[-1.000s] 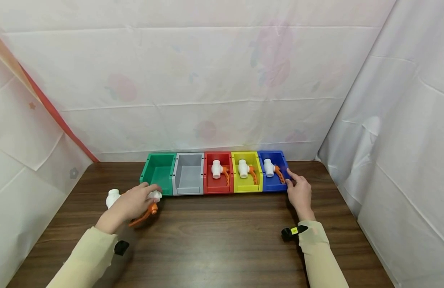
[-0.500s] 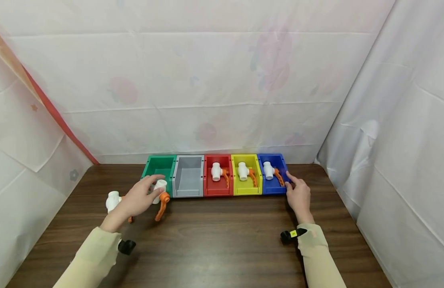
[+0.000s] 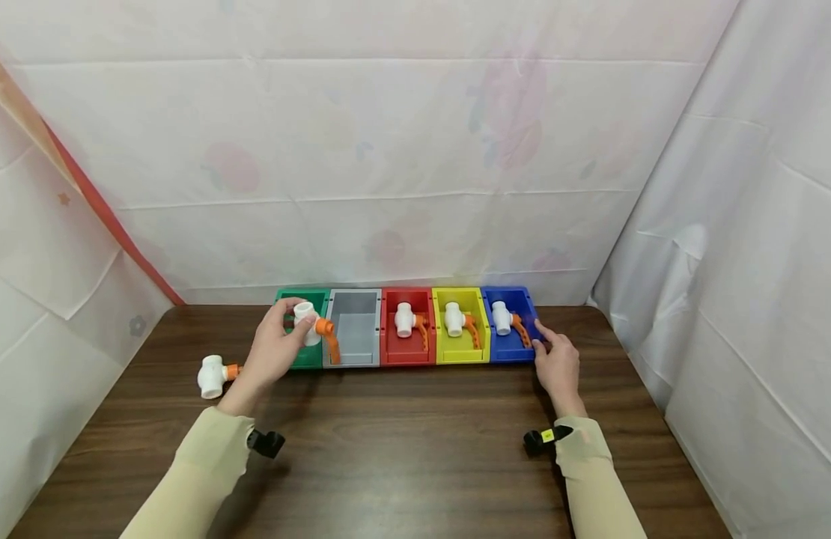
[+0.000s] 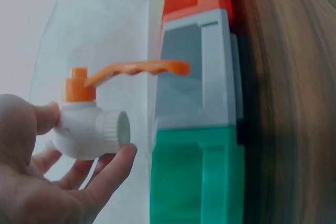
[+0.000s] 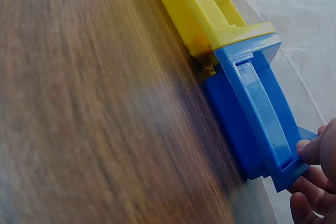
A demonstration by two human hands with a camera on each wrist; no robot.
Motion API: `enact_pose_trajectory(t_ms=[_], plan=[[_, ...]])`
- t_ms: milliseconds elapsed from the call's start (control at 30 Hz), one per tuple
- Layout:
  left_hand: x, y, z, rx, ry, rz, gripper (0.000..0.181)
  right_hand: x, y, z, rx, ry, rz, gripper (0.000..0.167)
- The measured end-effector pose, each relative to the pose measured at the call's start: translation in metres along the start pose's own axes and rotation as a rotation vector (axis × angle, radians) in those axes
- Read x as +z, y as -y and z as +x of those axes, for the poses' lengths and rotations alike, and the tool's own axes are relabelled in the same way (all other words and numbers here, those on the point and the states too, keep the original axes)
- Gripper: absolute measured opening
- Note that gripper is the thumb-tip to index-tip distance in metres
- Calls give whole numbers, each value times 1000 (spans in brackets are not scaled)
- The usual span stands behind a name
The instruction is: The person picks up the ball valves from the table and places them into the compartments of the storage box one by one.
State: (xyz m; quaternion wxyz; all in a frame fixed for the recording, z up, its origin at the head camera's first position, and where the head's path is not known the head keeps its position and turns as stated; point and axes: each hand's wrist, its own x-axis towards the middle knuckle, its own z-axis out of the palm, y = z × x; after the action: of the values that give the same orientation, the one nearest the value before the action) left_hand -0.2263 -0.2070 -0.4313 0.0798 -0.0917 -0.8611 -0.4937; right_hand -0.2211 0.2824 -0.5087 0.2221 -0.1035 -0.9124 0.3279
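Observation:
My left hand (image 3: 272,350) holds a white plastic ball valve (image 4: 84,132) with an orange lever handle (image 4: 139,67). In the head view, this valve is raised over the green bin (image 3: 306,361), its handle toward the grey bin (image 3: 353,326). Thumb and fingers wrap its white body in the left wrist view. My right hand (image 3: 558,370) grips the right edge of the blue bin (image 5: 268,114), thumb on the rim and fingers outside. Another white ball valve (image 3: 212,376) lies on the table left of my left wrist, its handle partly hidden by the arm.
Red (image 3: 409,358), yellow (image 3: 464,356) and blue bins continue the row, and each holds one white valve with an orange handle. The row stands along the back of the brown wooden table (image 3: 402,449). White patterned cloth (image 3: 388,150) hangs behind and at both sides.
My left hand has lifted the valve from the table and carried it forward and right, to above the green bin. My right hand stays at the blue bin.

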Motion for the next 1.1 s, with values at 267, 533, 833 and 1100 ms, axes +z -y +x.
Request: enact_pose_trajectory(t_ms=[267, 533, 833, 1100], plan=[[26, -6, 21, -66, -55, -86, 48, 0, -1, 3, -15, -11, 4, 41], [50, -9, 34, -80, -124, -31, 42, 1, -2, 3, -18, -16, -1, 42], [65, -15, 46, -86, -134, 145, 45, 2, -1, 2, -10, -6, 8, 42], [84, -19, 52, -82, -111, 314, 30, 3, -2, 1, -7, -13, 5, 43]])
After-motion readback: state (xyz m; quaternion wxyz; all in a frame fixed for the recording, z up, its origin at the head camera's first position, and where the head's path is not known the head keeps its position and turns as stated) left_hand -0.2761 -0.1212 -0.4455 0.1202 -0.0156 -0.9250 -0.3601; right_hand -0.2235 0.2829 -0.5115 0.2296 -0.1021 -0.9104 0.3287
